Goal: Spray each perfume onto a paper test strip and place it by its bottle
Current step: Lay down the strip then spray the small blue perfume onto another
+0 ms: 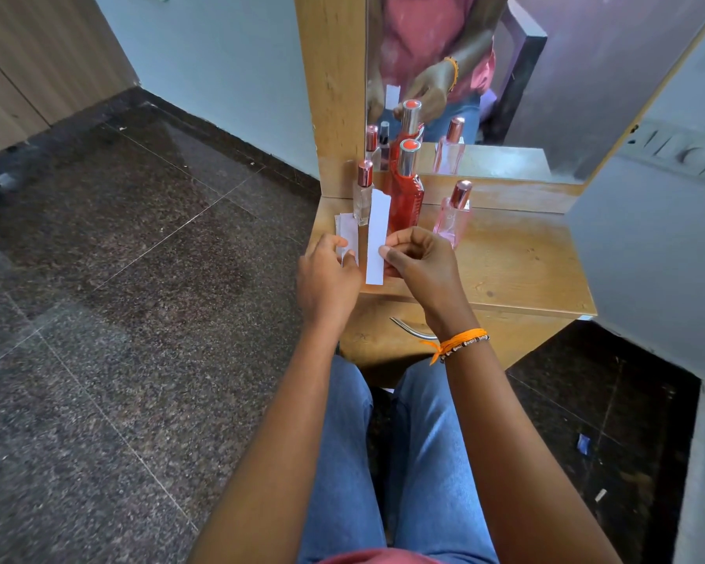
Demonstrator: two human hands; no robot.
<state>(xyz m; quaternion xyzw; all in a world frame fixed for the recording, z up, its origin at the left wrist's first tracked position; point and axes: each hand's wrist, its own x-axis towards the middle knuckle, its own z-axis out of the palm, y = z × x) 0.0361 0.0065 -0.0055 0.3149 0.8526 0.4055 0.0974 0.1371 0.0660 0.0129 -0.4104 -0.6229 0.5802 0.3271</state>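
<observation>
Head view: our right hand (418, 260) pinches a flat white paper strip (376, 238), its long axis upright, before the red bottle (406, 193). Our left hand (328, 276) has its grip closed on more strips (347, 234) lying on the wooden tabletop (517, 262).

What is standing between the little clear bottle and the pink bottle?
The tall red bottle stands between the clear bottle and the pink bottle. The right hand holds up a paper strip just in front, as the head view shows.
</observation>
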